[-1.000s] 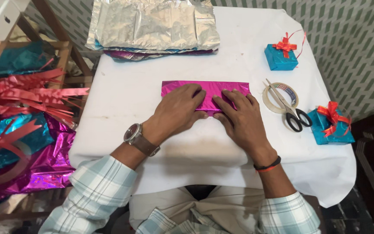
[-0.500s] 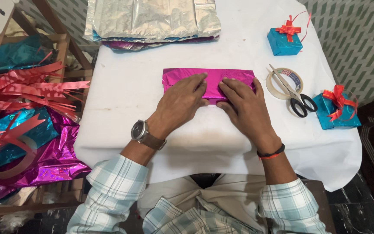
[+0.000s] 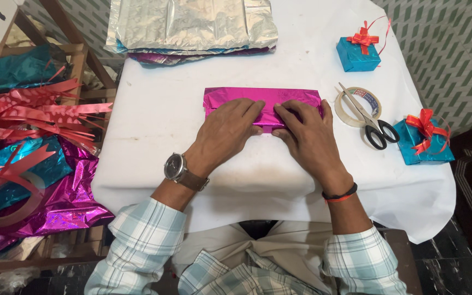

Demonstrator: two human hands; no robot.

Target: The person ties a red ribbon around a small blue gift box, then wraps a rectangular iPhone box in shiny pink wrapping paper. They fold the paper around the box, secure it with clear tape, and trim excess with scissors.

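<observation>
Now | pink foil parcel (image 3: 263, 101): shiny, flat, oblong; left hand (image 3: 226, 133), right hand (image 3: 307, 136): released, pressing flat on it

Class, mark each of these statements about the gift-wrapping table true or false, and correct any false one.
1. Both hands press on the pink foil parcel. True.
2. The scissors lie across the tape roll. True.
3. The left hand holds the scissors. False: it rests flat on the parcel.
4. Two blue gift boxes with red bows sit on the table. True.
5. The right hand grips a ribbon. False: it lies on the parcel.
</observation>
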